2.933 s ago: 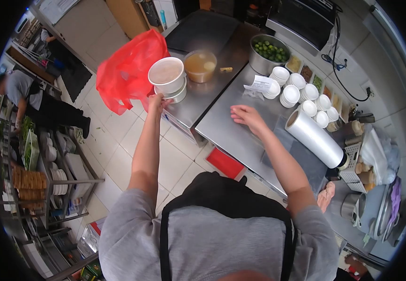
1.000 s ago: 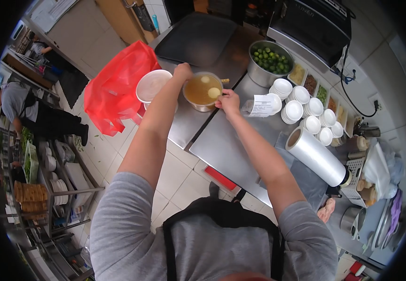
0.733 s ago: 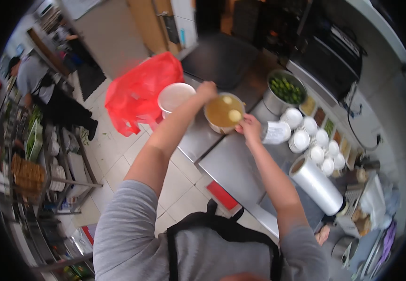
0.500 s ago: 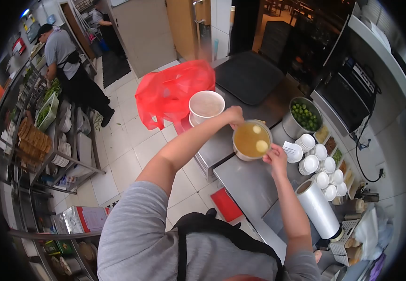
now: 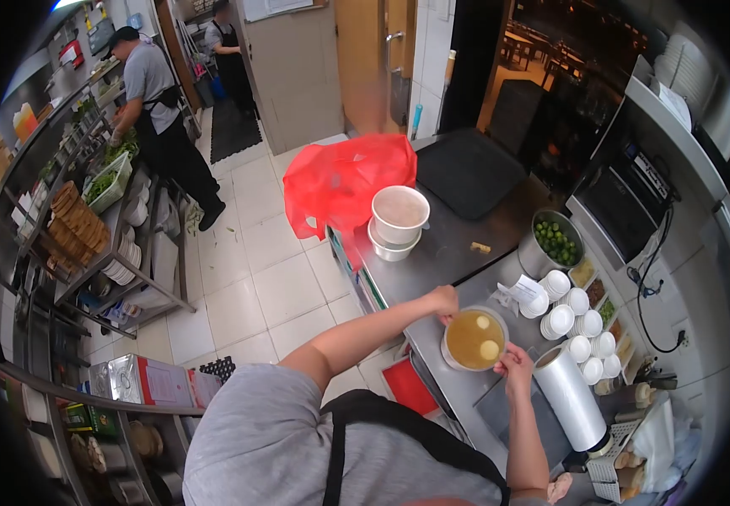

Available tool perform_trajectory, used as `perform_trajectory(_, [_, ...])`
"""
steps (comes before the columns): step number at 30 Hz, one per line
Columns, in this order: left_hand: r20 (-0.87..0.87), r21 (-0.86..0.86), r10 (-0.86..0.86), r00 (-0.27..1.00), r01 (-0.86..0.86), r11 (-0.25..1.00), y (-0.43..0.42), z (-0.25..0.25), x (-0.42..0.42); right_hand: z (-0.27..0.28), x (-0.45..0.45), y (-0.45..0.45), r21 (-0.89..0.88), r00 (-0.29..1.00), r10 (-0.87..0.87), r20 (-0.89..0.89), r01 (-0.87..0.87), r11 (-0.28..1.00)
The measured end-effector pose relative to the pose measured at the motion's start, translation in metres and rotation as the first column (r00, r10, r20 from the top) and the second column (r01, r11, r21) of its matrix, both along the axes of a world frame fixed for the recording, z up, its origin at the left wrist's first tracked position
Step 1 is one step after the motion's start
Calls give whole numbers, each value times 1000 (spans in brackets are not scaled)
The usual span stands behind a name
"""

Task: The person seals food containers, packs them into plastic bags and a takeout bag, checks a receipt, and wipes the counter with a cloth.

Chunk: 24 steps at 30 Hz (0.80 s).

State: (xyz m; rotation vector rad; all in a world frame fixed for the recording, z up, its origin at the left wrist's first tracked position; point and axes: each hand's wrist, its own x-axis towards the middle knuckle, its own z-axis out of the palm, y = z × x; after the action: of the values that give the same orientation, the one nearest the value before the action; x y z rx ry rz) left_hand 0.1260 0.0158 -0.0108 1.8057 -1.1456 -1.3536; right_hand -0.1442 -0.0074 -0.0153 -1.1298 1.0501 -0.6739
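Both of my hands grip a round bowl of soup (image 5: 463, 331), filled with yellowish-brown broth and two pale round pieces. My left hand (image 5: 442, 302) is closed on its far-left rim, while my right hand (image 5: 514, 368) pinches the near-right rim. The bowl is over the near part of the steel counter (image 5: 432, 339); whether it rests there I cannot tell. Beyond my left hand, two white takeaway bowls (image 5: 399, 234) are stacked, the upper one closed with a translucent lid. Behind them lies a red plastic bag (image 5: 344, 181).
Stacks of small white cups (image 5: 560, 319), a plastic wrap roll (image 5: 573, 405) and a pot of green limes (image 5: 531, 255) line the right side. A black tray (image 5: 470, 173) lies at the back. One co-worker (image 5: 152, 93) stands at the left shelves, another (image 5: 226, 51) farther back.
My hands have drawn the soup bowl nearer to my body, away from the stacked bowls. My left forearm no longer covers the lower stacked bowl. The camera view has shifted too.
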Motion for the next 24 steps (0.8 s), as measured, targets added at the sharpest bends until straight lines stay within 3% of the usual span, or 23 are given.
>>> perform_trajectory(14, [-117,-43,21,993,-26,999,20,-9,-12,-26,-18,0,-49,1000,0,-27,-2,999])
perform_trajectory(15, [140,-200,-95,985,123,972,23,6,-9,-25,-18,-1,-53,1000,-8,-23,6,999])
perform_trajectory(16, [401,-307,-163,901,300,903,27,22,-6,-23,-20,-1,-33,999,6,-39,-7,999])
perform_trajectory(18, [96,-422,-354,930,360,832,50,83,6,-14,-24,3,-13,998,8,-54,-9,1000])
perform_trajectory(21, [-95,-652,-583,807,392,649,101,193,26,14,-32,9,-104,981,68,-184,-88,991])
perform_trajectory(22, [-166,-724,-672,722,374,580,116,210,34,24,-35,10,-124,968,122,-221,-152,980])
perform_trajectory(23, [-155,-723,-673,723,381,576,126,223,38,35,-38,11,-146,951,173,-255,-215,966])
perform_trajectory(24, [-127,-824,-755,643,355,441,135,230,38,46,-46,15,-146,953,170,-252,-211,966])
